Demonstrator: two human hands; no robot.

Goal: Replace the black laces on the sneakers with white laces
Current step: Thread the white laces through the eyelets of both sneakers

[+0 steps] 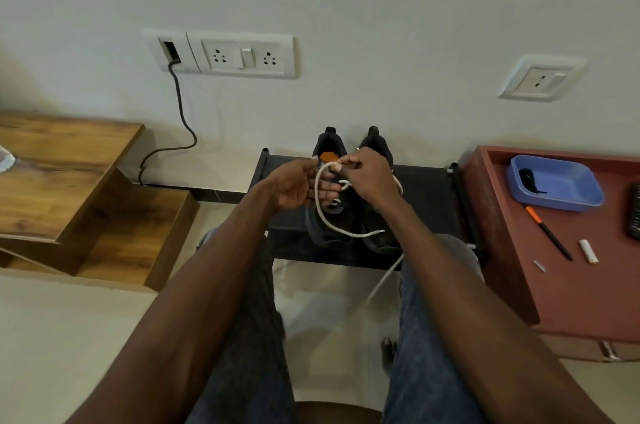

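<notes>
Head view: blue tray (pixel 585 196) with black lace (pixel 530 180) inside; right hand (pixel 369 177) grip pinching white lace (pixel 323 212), left hand (pixel 294 186) relaxed.

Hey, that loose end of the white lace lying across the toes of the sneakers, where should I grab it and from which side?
Pinch the white lace just behind its stiff tip, coming from above and the right. That end lies free across the sneakers, pointing right, so the right hand is probably nearer than the left hand.
</notes>
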